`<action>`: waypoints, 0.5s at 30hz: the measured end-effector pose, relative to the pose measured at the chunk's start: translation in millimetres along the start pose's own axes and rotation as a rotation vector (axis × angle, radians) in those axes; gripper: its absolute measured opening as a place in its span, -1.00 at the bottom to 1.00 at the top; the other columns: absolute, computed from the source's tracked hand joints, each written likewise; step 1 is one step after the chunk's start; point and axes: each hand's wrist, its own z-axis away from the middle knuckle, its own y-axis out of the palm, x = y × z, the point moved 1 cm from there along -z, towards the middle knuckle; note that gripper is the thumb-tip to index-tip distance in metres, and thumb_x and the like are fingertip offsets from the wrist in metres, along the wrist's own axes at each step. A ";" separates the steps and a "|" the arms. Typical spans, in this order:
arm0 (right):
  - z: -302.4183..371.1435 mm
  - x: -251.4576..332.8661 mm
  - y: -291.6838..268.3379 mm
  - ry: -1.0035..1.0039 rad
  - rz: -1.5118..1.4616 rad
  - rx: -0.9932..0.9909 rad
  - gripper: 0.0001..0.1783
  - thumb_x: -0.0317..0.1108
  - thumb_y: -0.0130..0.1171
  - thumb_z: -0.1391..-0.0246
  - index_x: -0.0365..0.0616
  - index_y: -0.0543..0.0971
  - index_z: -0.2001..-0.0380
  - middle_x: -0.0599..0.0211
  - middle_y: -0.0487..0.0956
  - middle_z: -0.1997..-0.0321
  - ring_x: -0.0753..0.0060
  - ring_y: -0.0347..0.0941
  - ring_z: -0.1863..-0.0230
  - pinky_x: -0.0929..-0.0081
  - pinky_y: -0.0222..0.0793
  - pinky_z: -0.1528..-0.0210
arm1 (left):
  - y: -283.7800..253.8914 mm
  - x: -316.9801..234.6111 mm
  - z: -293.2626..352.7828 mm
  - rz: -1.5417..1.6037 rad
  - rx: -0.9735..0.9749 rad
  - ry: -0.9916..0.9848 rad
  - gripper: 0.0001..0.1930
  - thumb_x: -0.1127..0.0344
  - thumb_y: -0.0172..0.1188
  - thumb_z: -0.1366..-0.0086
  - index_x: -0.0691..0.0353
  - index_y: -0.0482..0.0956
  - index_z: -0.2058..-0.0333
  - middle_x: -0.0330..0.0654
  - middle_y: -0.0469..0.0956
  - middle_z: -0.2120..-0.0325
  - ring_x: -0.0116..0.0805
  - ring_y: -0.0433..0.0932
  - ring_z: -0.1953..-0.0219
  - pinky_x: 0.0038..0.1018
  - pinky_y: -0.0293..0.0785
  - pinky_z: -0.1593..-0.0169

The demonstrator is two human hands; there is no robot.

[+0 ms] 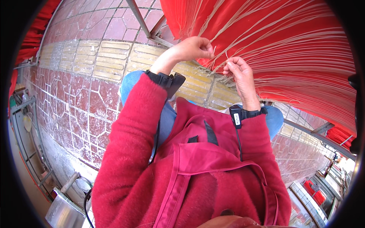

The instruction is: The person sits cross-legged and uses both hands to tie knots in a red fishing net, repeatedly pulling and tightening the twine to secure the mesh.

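A fan of long, thin pale strands (304, 46) stretches over a bright red cloth (262, 28) at the upper right. Their loose ends gather in a ragged bunch (213, 71) at the cloth's near edge. My left hand (194, 48) is closed in a pinch on a strand at the edge of the fan, its fingers curled toward the right. Thumb and forefinger of my right hand (240, 73) press together on the end of another strand. A small gap separates the two hands. Curled fingers partly hide what each pinch holds.
A metal frame (142, 21) stands beside the cloth, and another bar (304, 129) runs under it at the right. Below lies paving (91, 97) with a yellow ribbed strip (112, 60). At left are a metal rack (28, 129) and a metal container (64, 212).
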 end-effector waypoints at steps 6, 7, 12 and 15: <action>-7.7 -10.9 -0.4 -0.038 0.078 -0.020 -0.86 -0.36 0.22 -0.19 -0.17 0.53 0.23 0.47 0.58 0.38 0.68 0.49 0.35 0.70 0.40 0.27 | 2.9 -3.2 8.7 -0.220 0.117 -0.024 -0.79 0.28 0.36 -0.16 0.27 0.61 0.30 -0.30 0.59 0.48 -0.54 0.53 0.37 -0.54 0.46 0.23; -11.2 -11.8 -0.3 -0.056 0.109 -0.020 -0.87 -0.37 0.22 -0.19 -0.18 0.54 0.25 0.49 0.58 0.39 0.70 0.48 0.35 0.71 0.39 0.27 | 2.0 -4.0 7.9 -0.237 0.083 0.003 -0.77 0.26 0.36 -0.16 0.28 0.61 0.30 -0.28 0.60 0.49 -0.52 0.54 0.37 -0.54 0.46 0.23; -38.7 -16.4 11.8 -0.177 0.272 -0.006 -0.90 -0.37 0.24 -0.17 -0.16 0.57 0.32 0.58 0.55 0.42 0.77 0.42 0.37 0.73 0.34 0.30 | -3.1 -6.1 2.0 -0.316 -0.285 -0.022 -0.68 0.11 0.34 -0.19 0.28 0.63 0.28 -0.15 0.61 0.50 -0.42 0.58 0.39 -0.45 0.49 0.26; -48.9 -24.8 23.0 -0.288 0.624 0.010 -0.87 -0.33 0.24 -0.13 -0.15 0.61 0.32 0.35 0.61 0.48 0.51 0.53 0.44 0.52 0.42 0.37 | -7.5 -7.3 -1.0 -0.322 -0.511 -0.002 -0.69 0.10 0.31 -0.22 0.26 0.62 0.27 -0.11 0.62 0.51 -0.35 0.61 0.43 -0.41 0.50 0.30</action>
